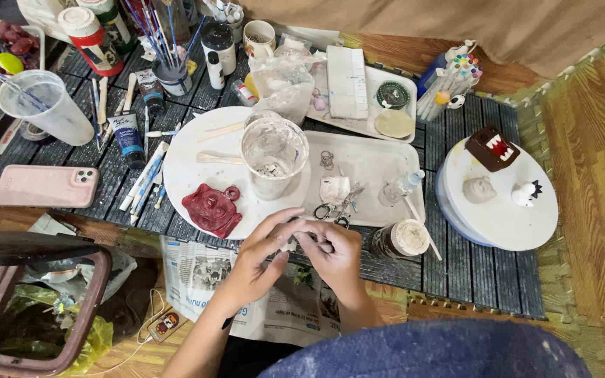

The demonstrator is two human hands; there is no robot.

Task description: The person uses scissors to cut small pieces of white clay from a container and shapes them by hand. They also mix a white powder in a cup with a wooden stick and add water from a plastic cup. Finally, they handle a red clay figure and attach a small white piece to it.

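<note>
Seen from above, a person's left hand (pixel 264 245) and right hand (pixel 334 252) meet at the near edge of a cluttered dark slatted table (pixel 456 259), fingers pinched together around a small pale clay lump (pixel 290 244) held between them, just above a newspaper (pixel 204 269). Just beyond the hands, a round white plate (pixel 183 168) carries a red clay face (pixel 211 208) and a clear plastic cup (pixel 273 155). To the right, a white tray (pixel 372 168) holds small scissors (pixel 344 206), and a pink phone (pixel 45 185) lies far left.
</note>
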